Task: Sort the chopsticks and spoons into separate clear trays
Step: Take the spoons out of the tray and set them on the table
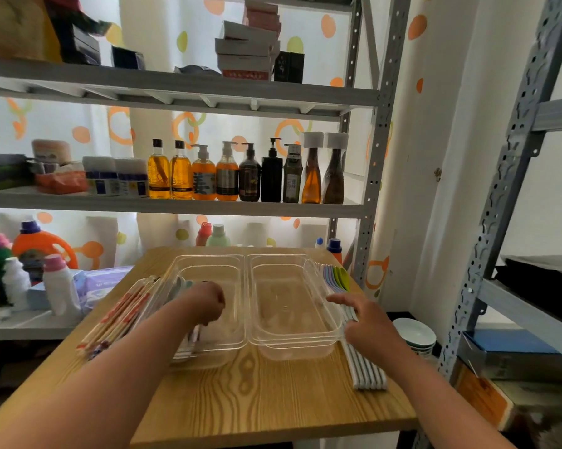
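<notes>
**Two clear trays side by side, utensils on both flanks**

Objects: two clear trays sit side by side, nearly touching, on the wooden table. The left tray holds a few pale utensils along its left wall and near corner; blur keeps me from telling which kind. The right tray looks stacked, with more than one rim showing at its near end; its floor is bare.

Left of the left tray lies a bundle of chopsticks, tan with red markings, laid diagonally with ends at the near-left table edge. Right of the right tray lies a row of spoons, pastel bowls (blue, lilac, green) at the far end, and white handles packed parallel toward the near edge.

Surroundings: grey metal shelving behind the table carries a line of pump bottles and boxes above; detergent bottles stand on a lower shelf at left. A stack of bowls sits low, just off the table's right side.

Hands: the left hand is curled, knuckles up, reaching over the left tray's left wall; something thin hangs under the fingers, but whether it is gripped cannot be told. The right hand is open, fingers spread, resting over the spoon handles beside the right tray's wall, gripping nothing.
</notes>
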`<state>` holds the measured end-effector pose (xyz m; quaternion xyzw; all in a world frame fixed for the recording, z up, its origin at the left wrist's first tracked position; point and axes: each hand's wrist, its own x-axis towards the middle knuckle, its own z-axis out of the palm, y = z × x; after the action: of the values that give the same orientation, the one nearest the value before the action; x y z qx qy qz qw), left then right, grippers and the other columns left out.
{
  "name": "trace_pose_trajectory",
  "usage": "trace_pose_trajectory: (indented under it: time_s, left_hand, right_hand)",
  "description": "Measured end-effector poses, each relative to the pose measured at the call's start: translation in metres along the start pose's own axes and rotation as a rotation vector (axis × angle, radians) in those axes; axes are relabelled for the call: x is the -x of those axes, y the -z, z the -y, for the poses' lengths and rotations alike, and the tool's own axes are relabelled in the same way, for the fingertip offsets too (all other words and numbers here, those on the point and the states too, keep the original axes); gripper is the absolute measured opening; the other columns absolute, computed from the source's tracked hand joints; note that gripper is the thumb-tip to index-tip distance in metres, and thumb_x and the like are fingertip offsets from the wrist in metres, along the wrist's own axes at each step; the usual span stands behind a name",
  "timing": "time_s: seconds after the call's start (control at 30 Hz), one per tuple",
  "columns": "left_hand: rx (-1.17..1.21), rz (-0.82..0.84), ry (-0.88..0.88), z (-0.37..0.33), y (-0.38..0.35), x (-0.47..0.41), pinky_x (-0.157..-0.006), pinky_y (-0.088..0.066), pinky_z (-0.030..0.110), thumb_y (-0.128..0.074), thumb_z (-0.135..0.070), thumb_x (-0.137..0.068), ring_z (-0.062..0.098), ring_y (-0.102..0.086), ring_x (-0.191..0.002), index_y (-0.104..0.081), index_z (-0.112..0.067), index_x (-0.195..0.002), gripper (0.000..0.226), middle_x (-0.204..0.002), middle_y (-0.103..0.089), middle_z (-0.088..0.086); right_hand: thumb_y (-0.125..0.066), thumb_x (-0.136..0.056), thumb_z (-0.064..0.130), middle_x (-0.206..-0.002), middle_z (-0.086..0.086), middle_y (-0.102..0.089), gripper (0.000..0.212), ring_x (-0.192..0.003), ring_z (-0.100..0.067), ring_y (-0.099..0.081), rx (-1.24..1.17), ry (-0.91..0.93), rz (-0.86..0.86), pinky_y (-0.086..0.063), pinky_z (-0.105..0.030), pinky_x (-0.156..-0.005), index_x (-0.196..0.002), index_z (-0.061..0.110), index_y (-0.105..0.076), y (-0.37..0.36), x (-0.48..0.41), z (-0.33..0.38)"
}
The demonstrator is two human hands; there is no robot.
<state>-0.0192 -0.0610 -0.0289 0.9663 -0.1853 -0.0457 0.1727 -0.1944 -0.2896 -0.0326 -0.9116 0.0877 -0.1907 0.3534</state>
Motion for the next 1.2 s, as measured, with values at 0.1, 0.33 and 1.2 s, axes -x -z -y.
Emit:
trace_pose_trajectory:
  time_s: [0.1, 0.33, 1.2]
  left_hand:
    - [-0.12, -0.163, 0.026, 0.011, 0.017, 0.013, -0.086, -0.049, 0.029, -0.051, -0.013, -0.092, 0.021, -0.061, -0.099, -0.065, -0.012, -0.111, 0.023, -0.11, -0.066, 0.007]
    - [-0.361, -0.084, 0.113, 0.033, 0.013, 0.033, -0.098, -0.047, 0.039, -0.055, -0.026, -0.093, 0.026, -0.05, -0.124, -0.041, -0.012, -0.14, 0.051, -0.138, -0.05, 0.009]
    - [-0.251, -0.34, -0.059, 0.022, 0.021, 0.032, -0.069, -0.045, 0.026, -0.053, -0.027, -0.093, 0.014, -0.058, -0.082, -0.067, -0.022, -0.106, 0.019, -0.096, -0.065, -0.003]
  right_hand:
    - [-0.044, -0.08, -0.01, -0.111, 0.012, -0.052, 0.052, -0.102, -0.001, -0.051, -0.056, 0.069, -0.005, -0.04, -0.003, -0.067, -0.116, 0.025, -0.061, -0.019, -0.003, 0.022]
    - [-0.043, -0.081, -0.008, -0.109, 0.008, -0.061, 0.048, -0.096, 0.0, -0.054, -0.105, 0.182, 0.062, -0.04, 0.001, -0.07, -0.106, 0.026, -0.065, -0.063, -0.008, 0.056]
    - [-0.051, -0.084, -0.003, -0.1, 0.012, -0.054, 0.038, -0.1, -0.004, -0.051, 0.064, 0.402, -0.044, -0.04, -0.007, -0.083, -0.109, 0.021, -0.065, -0.074, -0.003, 0.063]
